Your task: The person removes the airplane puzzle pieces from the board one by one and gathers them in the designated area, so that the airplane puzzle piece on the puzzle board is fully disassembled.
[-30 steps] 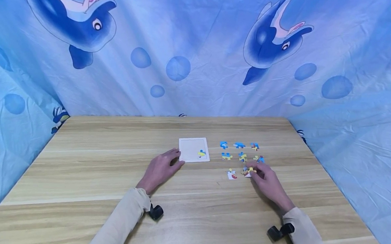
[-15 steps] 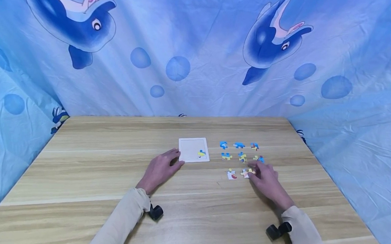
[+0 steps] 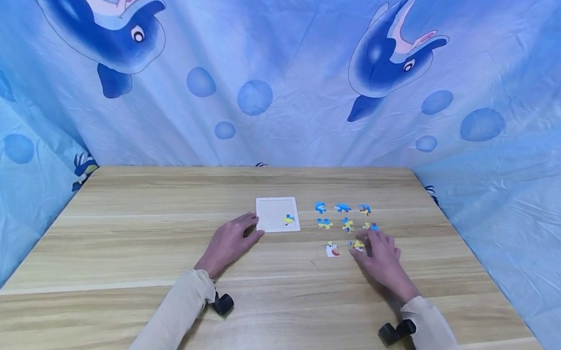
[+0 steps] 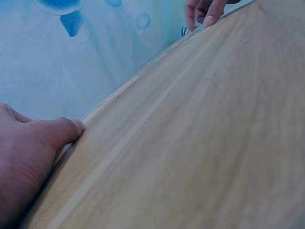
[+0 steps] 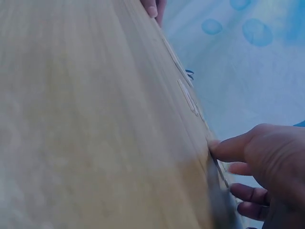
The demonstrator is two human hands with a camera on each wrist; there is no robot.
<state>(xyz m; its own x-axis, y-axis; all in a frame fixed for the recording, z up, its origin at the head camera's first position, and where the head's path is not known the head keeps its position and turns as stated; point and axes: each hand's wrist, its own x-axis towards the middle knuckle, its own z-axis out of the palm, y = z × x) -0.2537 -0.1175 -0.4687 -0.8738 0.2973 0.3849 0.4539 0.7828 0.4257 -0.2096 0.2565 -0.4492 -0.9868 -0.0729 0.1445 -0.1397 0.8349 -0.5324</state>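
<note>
A square white puzzle board [image 3: 274, 209] lies on the table, with one yellow-and-blue puzzle piece [image 3: 288, 220] in its near right corner. My left hand [image 3: 229, 243] holds the board's near left corner, thumb at the front edge and fingers along the left side. To the right, my right hand [image 3: 381, 259] pinches a yellow-and-white jigsaw piece [image 3: 358, 245] between thumb and fingers, low over the table. Part of that piece is hidden by the hand. Just left of it lies a white-and-red piece [image 3: 332, 250]. In the right wrist view the thumb and fingers [image 5: 240, 145] reach down at the table.
Several blue and yellow pieces lie in rows beyond the right hand, among them a blue piece [image 3: 343, 208] and a yellow-blue piece [image 3: 347, 225]. A wooden table [image 3: 273, 312] spreads under everything. Blue dolphin-print curtains [image 3: 286, 64] hang behind it and at both sides.
The jigsaw piece at my right fingertips has turned, and the right thumb has shifted a little left. My left hand and the board have stayed put.
</note>
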